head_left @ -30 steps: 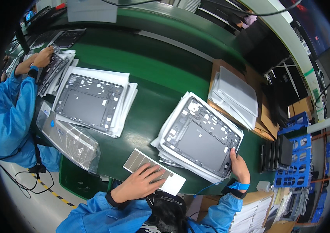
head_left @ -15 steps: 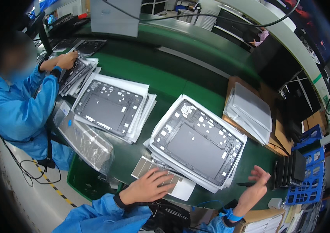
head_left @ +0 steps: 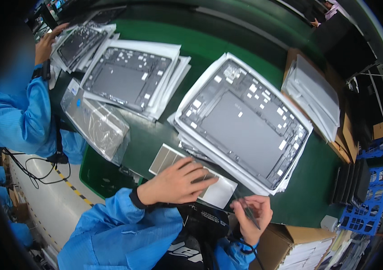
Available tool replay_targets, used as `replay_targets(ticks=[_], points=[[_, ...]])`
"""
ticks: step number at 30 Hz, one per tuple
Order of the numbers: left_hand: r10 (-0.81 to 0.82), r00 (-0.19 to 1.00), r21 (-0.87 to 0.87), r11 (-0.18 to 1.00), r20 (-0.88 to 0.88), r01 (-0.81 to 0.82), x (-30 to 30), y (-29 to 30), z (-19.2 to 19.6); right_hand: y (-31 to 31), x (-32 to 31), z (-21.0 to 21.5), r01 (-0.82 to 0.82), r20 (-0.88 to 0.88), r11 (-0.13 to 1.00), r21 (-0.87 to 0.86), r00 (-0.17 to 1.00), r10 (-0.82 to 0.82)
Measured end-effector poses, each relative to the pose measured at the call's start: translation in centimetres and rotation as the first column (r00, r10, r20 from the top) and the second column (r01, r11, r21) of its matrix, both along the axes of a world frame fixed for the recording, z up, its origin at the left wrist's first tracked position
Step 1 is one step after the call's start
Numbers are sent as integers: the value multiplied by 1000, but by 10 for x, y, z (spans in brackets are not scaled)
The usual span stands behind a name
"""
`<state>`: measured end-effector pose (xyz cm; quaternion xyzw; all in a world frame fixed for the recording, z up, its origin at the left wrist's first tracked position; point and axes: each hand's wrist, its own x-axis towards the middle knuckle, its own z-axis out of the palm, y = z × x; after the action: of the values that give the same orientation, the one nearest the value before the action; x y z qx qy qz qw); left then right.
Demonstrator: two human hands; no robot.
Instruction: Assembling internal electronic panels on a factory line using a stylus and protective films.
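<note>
My left hand [head_left: 175, 182] lies over a white sheet with greyish-brown strips [head_left: 164, 158] at the table's near edge. Its fingers are stretched out and hide the sheet's middle. In my right hand [head_left: 255, 215], just right of the sheet, is a slim dark pair of tweezers [head_left: 247, 210], gripped between thumb and fingers. Beyond both hands rests a large dark-grey tablet housing [head_left: 234, 130] with many small white patches, on top of a stack with white liners. The right hand is near the stack's front corner, apart from it.
At left, a co-worker in blue handles a pile of dark panels [head_left: 81, 45]. Another housing stack [head_left: 124, 76] and a clear-wrapped package [head_left: 97, 123] lie nearer. Grey-white sheets [head_left: 313, 96] sit on cardboard at right, beyond a black rack [head_left: 351, 184] and cardboard box [head_left: 290, 238].
My right hand has come left and down from the stack's right side and now holds the tweezers, which lay on the table. The whole view has shifted, with the stacks higher in the picture.
</note>
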<state>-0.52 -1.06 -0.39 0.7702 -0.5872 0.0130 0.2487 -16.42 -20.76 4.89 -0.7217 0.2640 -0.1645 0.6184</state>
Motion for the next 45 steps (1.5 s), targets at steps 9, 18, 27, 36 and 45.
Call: replay_targets(ticks=[9,18,27,36,45], points=[[-4,997,-19,1000,-77,3,-1,-2,-3,4,10,-62,-78,154,964,-256,981,120],[28,997,-41,999,-75,-31,-1,-3,-7,4,17,-56,-132,105,903,-409,976,190],[38,994,-53,998,-102,-44,0,-4,-6,5,22,-54,-46,74,969,-243,995,66],[57,987,-50,997,-154,-65,1,-2,-8,4,20,-52,-152,105,884,-443,970,220],[64,989,-56,996,-135,-72,-1,-3,-9,15,23,-53,-164,126,682,-713,926,355]])
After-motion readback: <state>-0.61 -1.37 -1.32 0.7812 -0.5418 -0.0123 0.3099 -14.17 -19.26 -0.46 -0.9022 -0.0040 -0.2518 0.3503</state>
